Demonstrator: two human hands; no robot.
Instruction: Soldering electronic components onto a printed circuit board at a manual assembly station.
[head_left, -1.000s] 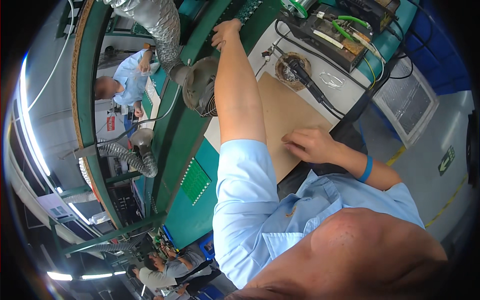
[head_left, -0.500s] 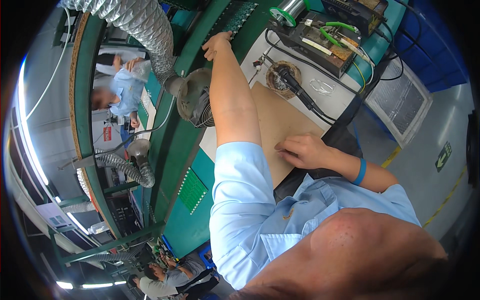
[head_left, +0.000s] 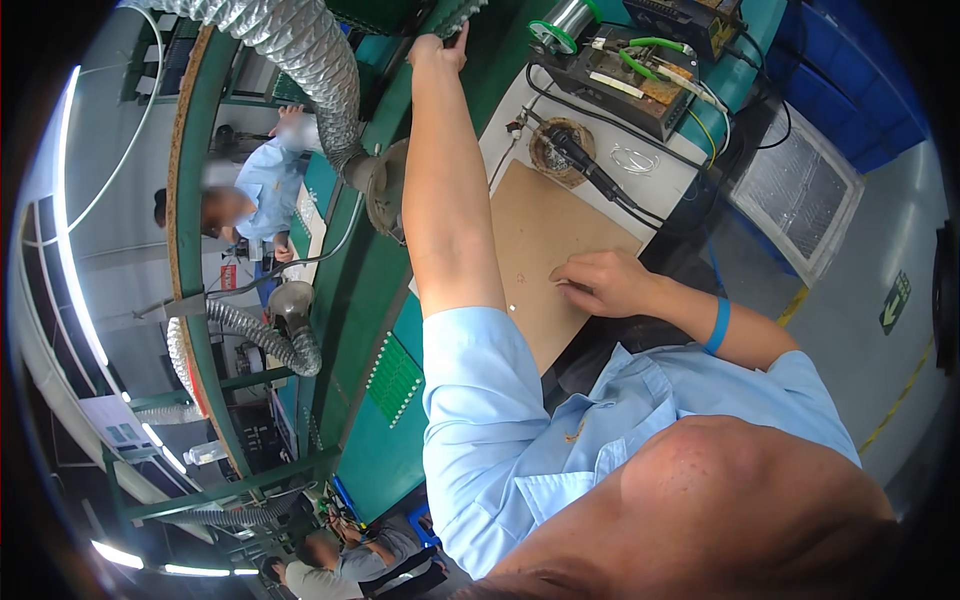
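Note:
My left hand [head_left: 440, 50] is stretched far out along the green rail, at the near end of a dark green circuit board [head_left: 455, 14] cut off by the top edge. Its fingers look spread, one pointing at the board's end; whether they touch it is hard to see. My right hand [head_left: 600, 283], with a blue wristband [head_left: 718, 325], rests over a brown board [head_left: 545, 235]. Its fingers are curled with the tips together; anything between them is too small to make out. Left of my left sleeve, a bright green circuit board [head_left: 395, 381] lies on the green bench mat.
A soldering iron [head_left: 580, 160] lies across a round, crusted dish [head_left: 556, 135]. Beyond are a solder spool [head_left: 565, 25] and a black station with green-sleeved leads [head_left: 625, 85]. A silver duct [head_left: 300, 60] hangs at the upper left. Across the line sits a co-worker [head_left: 265, 190].
My left hand has moved farther away along the rail, and the dark green board has slid away with it. My right hand stays nearly in place.

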